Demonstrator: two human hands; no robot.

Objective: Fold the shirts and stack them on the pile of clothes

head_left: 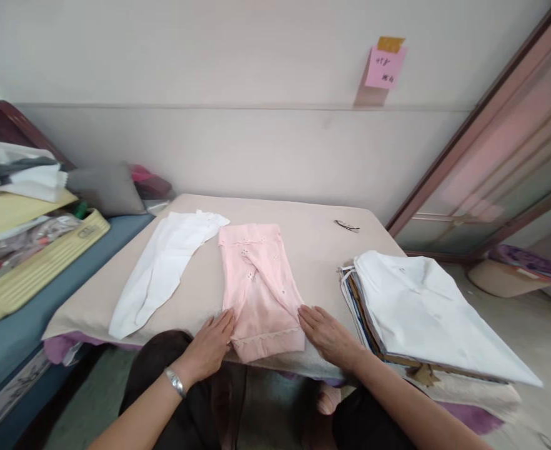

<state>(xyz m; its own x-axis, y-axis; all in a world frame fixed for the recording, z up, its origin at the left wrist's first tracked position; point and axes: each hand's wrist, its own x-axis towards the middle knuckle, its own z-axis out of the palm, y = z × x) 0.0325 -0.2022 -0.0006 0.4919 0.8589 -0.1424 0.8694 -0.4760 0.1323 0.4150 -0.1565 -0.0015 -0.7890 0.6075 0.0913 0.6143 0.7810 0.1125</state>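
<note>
A pink garment (262, 306) with small embroidered flowers and a lace trim lies folded on the covered table, its middle creased. My left hand (212, 344) rests at its lower left edge, fingers stretched out and touching the cloth. On the opposite side, my right hand (328, 334) lies with straight fingers against the lower right edge. To the left is a flat white piece of cloth (165, 265). A stack topped with a white garment (411, 306) sits to the right, with brown and blue layers below.
A pair of glasses (347, 226) lies at the back right of the table cover (313, 231). A yellow basket (69, 253) full of bags stands at the left near a grey cushion (107, 187). Behind is a wall with a pink note (385, 65); a tub (510, 272) stands far right.
</note>
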